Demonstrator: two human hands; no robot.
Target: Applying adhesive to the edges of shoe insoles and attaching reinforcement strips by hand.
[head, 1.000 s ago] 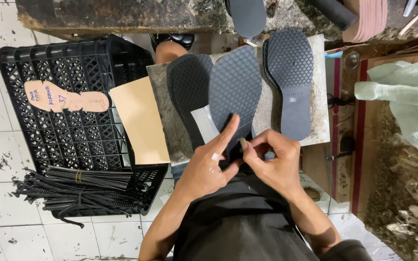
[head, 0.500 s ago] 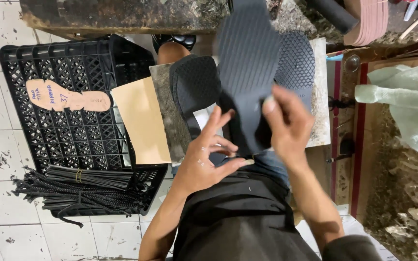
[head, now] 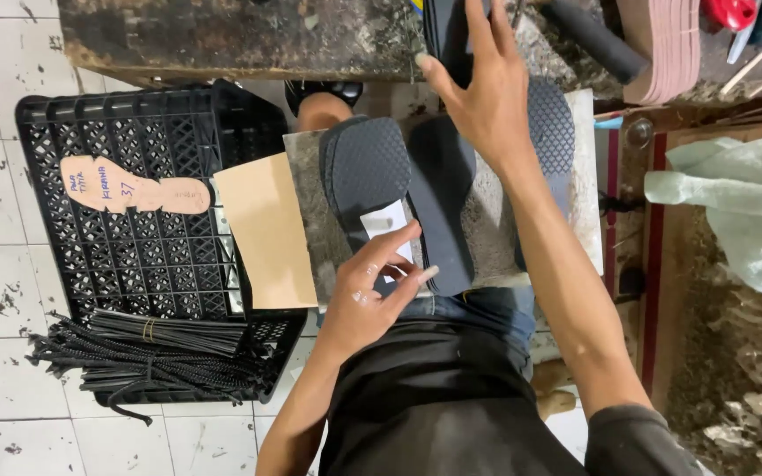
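The dark sole (head: 451, 31) that I was fingering on my lap a second ago now sits far out at the scarred workbench (head: 240, 40), under my right hand (head: 487, 92), whose fingers lie spread over it. That sole has left the lap board (head: 487, 220), so two soles (head: 368, 172) stay near, with a third, diamond-treaded one (head: 550, 123) peeking out right of my forearm. My left hand (head: 368, 295) has come down to the near edge, thumb and forefinger pinching at a small white slip (head: 385, 220). A tan card (head: 262, 229) lies left, then the black crate (head: 147, 238) bearing a pale insole pattern (head: 130, 187), black cords (head: 143, 357) in front.
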